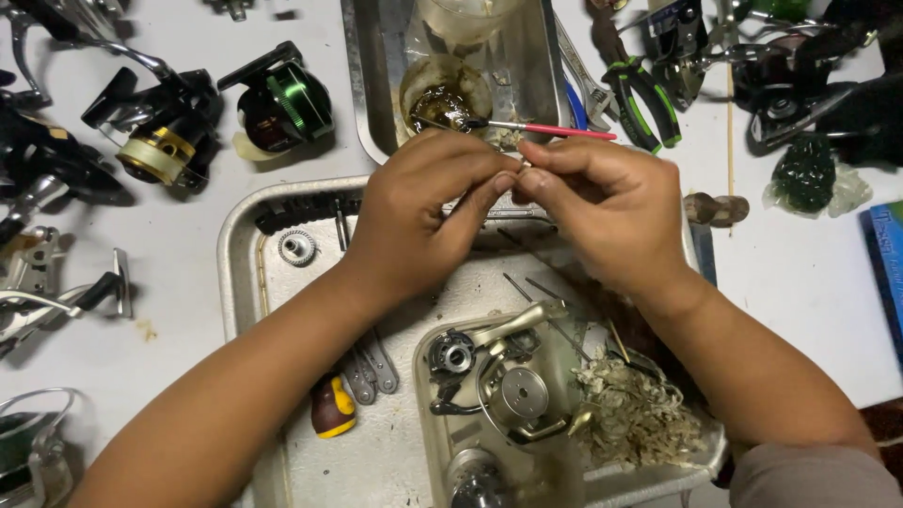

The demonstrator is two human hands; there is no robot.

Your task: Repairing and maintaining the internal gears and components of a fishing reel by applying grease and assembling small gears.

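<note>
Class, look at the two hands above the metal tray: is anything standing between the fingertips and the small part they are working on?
Nothing visible does. The left hand and right hand meet fingertip to fingertip and pinch the small metal part directly between them. The pink-handled brush lies just behind, resting in the grease cup, apart from the fingers.

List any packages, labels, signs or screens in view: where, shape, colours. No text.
Blue package or book: right edge, on the white table, flat, rectangular, cut off by the frame; print too small to tell.
Clear plastic bag: upper right, crumpled, dark green contents.
No signs or screens visible.
</note>
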